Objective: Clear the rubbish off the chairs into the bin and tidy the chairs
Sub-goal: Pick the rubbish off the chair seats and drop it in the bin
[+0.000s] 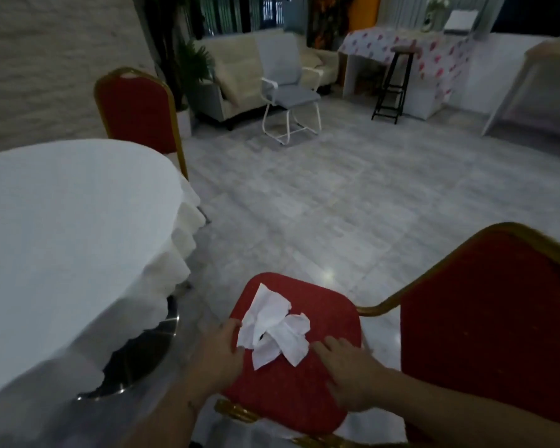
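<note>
Left grip (220, 347) is at the near-left edge of the crumpled tissue (272, 331), thumb and fingertips touching the paper. Cannot tell if it pinches or only touches. Right grip (346, 373) is released and flat on the red chair seat (291, 399), fingers straight, tips just beside the tissue.

The tissue lies on the seat between the two grips, a little ahead of them. It is a loose white wad, looks like several torn sheets with flaps sticking out.

Chair back (485, 334) stands right of the right grip. Counter with white cloth (62, 237) is left of the left grip. Under the cloth edge is a dark thing with metal rim (136, 360). Bin or counter foot, cannot tell.

Handling, judged: very light, soft, no stiffness, tears easily, and pieces may part. Best hold is the bunched middle where the sheets cross, scooped from both sides. A corner pinch likely leaves bits behind.
</note>
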A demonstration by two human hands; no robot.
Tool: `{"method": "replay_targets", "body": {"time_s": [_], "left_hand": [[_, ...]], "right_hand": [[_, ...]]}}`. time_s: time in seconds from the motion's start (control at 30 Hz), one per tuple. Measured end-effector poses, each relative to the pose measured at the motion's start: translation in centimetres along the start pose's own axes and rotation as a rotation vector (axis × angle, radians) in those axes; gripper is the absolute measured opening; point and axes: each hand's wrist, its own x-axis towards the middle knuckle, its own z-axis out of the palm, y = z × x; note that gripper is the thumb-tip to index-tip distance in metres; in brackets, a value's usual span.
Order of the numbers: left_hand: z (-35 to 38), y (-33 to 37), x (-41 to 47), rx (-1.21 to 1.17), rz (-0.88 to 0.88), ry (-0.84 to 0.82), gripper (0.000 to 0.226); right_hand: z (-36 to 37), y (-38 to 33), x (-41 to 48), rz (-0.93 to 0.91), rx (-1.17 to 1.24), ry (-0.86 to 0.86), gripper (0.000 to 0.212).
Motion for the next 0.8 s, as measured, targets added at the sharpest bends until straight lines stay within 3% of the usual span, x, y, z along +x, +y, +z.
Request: {"method": "replay_targets", "body": {"time_s": [0.1, 0.33, 0.6, 0.8], "left_hand": [[3.6, -1.4, 6.9, 0.247, -0.010, -0.023, 0.057], [11.7, -7.0, 16.8, 0.201, -0.179, -0.062, 0.087], [16.2, -10.2, 20.8, 0.208, -0.237, -0.085, 0.094], [16.7, -10.8, 20.8, 0.323, -0.215, 0.071, 0.089]], "right_hand": [[1.9, 3.1, 7.5, -0.041, -0.050, -0.005, 0.082], [8.0, 6.3, 20.3, -0.091, -0.116, -0.040, 0.079], [12.3, 6.2, 24.0, -0.142, -0.137, 0.073, 0.078], [13.1, 5.3, 25.0, -0.126, -0.042, 0.062, 0.110]]}}
